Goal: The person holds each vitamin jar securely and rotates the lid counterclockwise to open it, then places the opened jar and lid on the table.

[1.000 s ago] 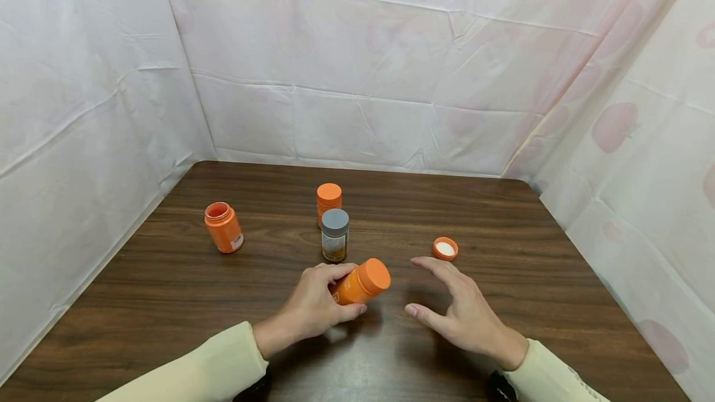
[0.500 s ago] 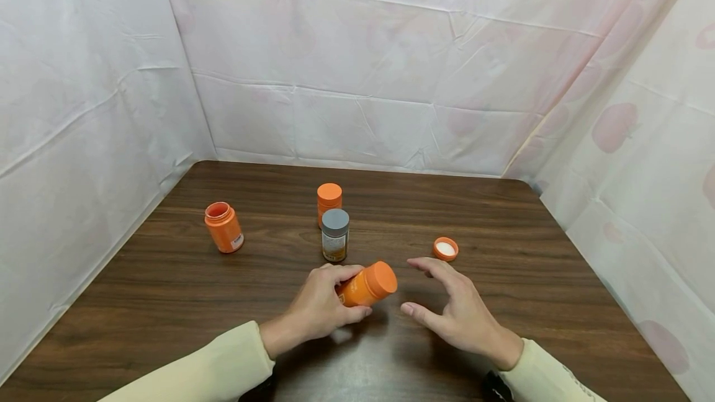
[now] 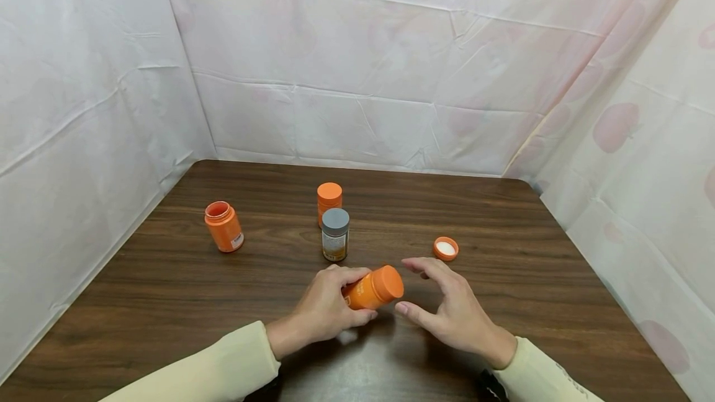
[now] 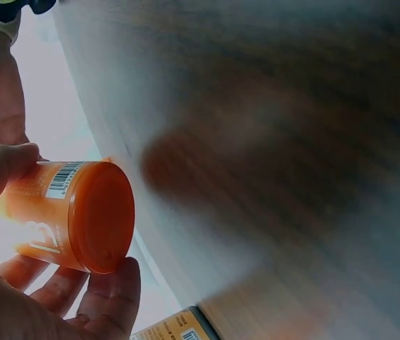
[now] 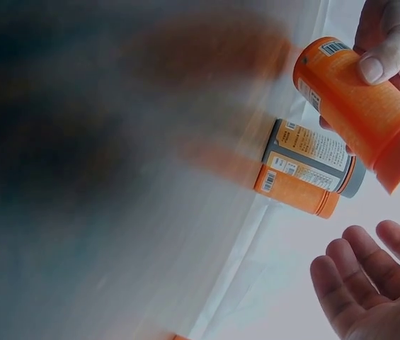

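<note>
My left hand point(image 3: 329, 303) grips an orange bottle point(image 3: 365, 292) round its body and holds it tilted above the table, its orange cap point(image 3: 389, 282) pointing right. In the left wrist view the bottle's base point(image 4: 104, 218) and a barcode show between thumb and fingers. My right hand point(image 3: 460, 309) is beside the cap, thumb and fingers spread apart around a gap, holding nothing. A small space separates its fingertips from the cap. The right wrist view shows the same bottle point(image 5: 359, 103) in the left hand, with the right hand's fingers point(image 5: 376, 273) below it.
Behind the left hand stands a grey-capped bottle point(image 3: 335, 237), partly covering a capped orange bottle point(image 3: 329, 194). An uncapped orange bottle point(image 3: 224, 228) stands at the left. A loose orange cap point(image 3: 445, 249) lies inside-up beyond the right hand on the dark wooden table point(image 3: 268, 191).
The left hand has moved a little to the right with the bottle, which now leans further over. My right hand has shifted slightly left, narrowing the gap to the cap.
</note>
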Demonstrator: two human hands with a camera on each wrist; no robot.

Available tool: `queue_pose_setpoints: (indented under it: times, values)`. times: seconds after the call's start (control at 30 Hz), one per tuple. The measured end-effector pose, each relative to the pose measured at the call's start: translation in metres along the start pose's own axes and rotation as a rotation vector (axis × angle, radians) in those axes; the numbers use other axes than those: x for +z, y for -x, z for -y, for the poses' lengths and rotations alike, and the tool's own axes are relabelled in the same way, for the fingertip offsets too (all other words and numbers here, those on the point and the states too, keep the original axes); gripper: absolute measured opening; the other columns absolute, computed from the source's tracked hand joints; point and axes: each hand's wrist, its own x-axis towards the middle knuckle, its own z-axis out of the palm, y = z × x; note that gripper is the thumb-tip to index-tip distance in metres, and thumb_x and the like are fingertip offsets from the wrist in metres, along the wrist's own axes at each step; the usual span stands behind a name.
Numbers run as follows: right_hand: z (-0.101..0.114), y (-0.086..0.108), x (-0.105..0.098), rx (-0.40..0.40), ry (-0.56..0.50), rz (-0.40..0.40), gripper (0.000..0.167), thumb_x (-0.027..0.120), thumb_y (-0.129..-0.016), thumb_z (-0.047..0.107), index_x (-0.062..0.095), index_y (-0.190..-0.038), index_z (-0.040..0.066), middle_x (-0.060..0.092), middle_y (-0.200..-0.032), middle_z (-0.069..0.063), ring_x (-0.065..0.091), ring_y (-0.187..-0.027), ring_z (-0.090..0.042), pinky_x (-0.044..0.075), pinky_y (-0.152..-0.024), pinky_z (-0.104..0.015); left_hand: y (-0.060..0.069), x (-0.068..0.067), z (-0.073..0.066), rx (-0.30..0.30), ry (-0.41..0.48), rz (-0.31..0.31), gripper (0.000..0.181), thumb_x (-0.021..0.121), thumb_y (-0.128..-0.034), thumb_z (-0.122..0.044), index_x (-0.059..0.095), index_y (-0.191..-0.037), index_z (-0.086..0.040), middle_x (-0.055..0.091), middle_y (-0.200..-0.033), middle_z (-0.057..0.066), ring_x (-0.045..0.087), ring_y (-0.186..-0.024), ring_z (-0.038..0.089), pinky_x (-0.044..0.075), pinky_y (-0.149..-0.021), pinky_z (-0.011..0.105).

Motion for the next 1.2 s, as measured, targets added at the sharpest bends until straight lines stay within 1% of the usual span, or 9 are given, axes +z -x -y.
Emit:
queue_pose_setpoints:
  times: [0.1, 0.2, 0.33, 0.43, 0.53, 0.73, 0.87, 1.07, 1.2]
  values:
    - [0.0009, -0.0003, 0.0002, 0.007, -0.002, 0.008, 0.063, 0.086, -0.084, 0.031, 0.058, -0.14, 0.019, 0.062, -0.132, 0.007, 0.06, -0.117, -0.015, 0.053, -0.092, -0.041, -0.0003, 0.0009, -0.0006, 0.002, -0.006, -0.001, 0.048, 0.094, -0.0731, -0.026, 0.075, -0.117, -0.028, 0.069, -0.097, -0.017, 0.055, -0.086, 0.009, 0.049, -0.076, 0.028]
    - [0.001, -0.0005, 0.0009, 0.01, -0.01, 0.012, 0.063, 0.086, -0.085, 0.031, 0.058, -0.14, 0.019, 0.064, -0.13, 0.003, 0.06, -0.116, -0.013, 0.053, -0.091, -0.042, -0.0006, 0.0021, -0.0011, 0.008, -0.017, -0.002, 0.047, 0.094, -0.0727, -0.026, 0.075, -0.115, -0.028, 0.069, -0.097, -0.017, 0.055, -0.086, 0.009, 0.048, -0.075, 0.028]
    - [0.0004, -0.0012, 0.0026, 0.004, -0.019, 0.014, 0.062, 0.086, -0.085, 0.031, 0.058, -0.139, 0.019, 0.066, -0.127, 0.0, 0.062, -0.114, -0.016, 0.053, -0.091, -0.041, -0.0004, 0.0032, -0.0014, 0.016, -0.025, -0.003, 0.047, 0.094, -0.0722, -0.026, 0.075, -0.115, -0.028, 0.07, -0.099, -0.017, 0.055, -0.087, 0.009, 0.048, -0.075, 0.028]
    - [0.0003, -0.0016, 0.0039, -0.003, -0.015, 0.014, 0.061, 0.086, -0.085, 0.032, 0.059, -0.138, 0.02, 0.066, -0.126, 0.003, 0.063, -0.11, -0.017, 0.054, -0.089, -0.041, 0.0001, 0.0033, -0.0015, 0.018, -0.023, -0.002, 0.047, 0.094, -0.0722, -0.025, 0.075, -0.115, -0.028, 0.071, -0.101, -0.017, 0.055, -0.088, 0.009, 0.048, -0.076, 0.028]
    - [0.0003, -0.0019, 0.0048, -0.006, -0.013, 0.014, 0.061, 0.086, -0.085, 0.032, 0.06, -0.137, 0.02, 0.065, -0.125, 0.007, 0.062, -0.107, -0.016, 0.055, -0.086, -0.043, 0.0004, 0.0033, -0.0015, 0.018, -0.024, 0.002, 0.048, 0.094, -0.0723, -0.025, 0.075, -0.116, -0.028, 0.071, -0.101, -0.017, 0.055, -0.088, 0.009, 0.049, -0.076, 0.028]
    - [-0.0001, -0.0025, 0.0068, -0.011, -0.024, 0.029, 0.058, 0.086, -0.085, 0.033, 0.06, -0.136, 0.019, 0.065, -0.121, 0.007, 0.062, -0.107, -0.012, 0.057, -0.085, -0.043, 0.0009, 0.0044, -0.0008, 0.007, -0.034, 0.019, 0.048, 0.094, -0.0723, -0.026, 0.075, -0.116, -0.028, 0.07, -0.098, -0.016, 0.055, -0.087, 0.009, 0.048, -0.074, 0.027]
    - [-0.0001, -0.003, 0.0076, -0.012, -0.018, 0.034, 0.057, 0.085, -0.085, 0.034, 0.061, -0.134, 0.018, 0.065, -0.116, 0.009, 0.063, -0.104, -0.016, 0.057, -0.083, -0.042, 0.001, 0.005, -0.0003, 0.01, -0.042, 0.023, 0.048, 0.094, -0.0717, -0.027, 0.075, -0.116, -0.027, 0.069, -0.096, -0.016, 0.054, -0.085, 0.009, 0.048, -0.073, 0.026]
    - [0.0012, -0.0042, 0.008, -0.005, -0.001, 0.035, 0.053, 0.085, -0.086, 0.036, 0.065, -0.13, 0.014, 0.064, -0.105, 0.013, 0.062, -0.097, -0.012, 0.055, -0.081, -0.04, 0.0011, 0.005, -0.0009, 0.017, -0.056, 0.027, 0.047, 0.094, -0.0719, -0.027, 0.075, -0.114, -0.028, 0.069, -0.094, -0.017, 0.054, -0.084, 0.009, 0.047, -0.071, 0.026]
    - [0.0022, -0.0045, 0.0082, 0.002, 0.0, 0.04, 0.05, 0.084, -0.087, 0.036, 0.065, -0.128, 0.015, 0.063, -0.101, 0.013, 0.063, -0.092, -0.013, 0.054, -0.079, -0.038, 0.0016, 0.005, -0.002, 0.014, -0.065, 0.037, 0.047, 0.094, -0.0722, -0.028, 0.075, -0.114, -0.028, 0.069, -0.095, -0.017, 0.053, -0.084, 0.009, 0.047, -0.071, 0.025]
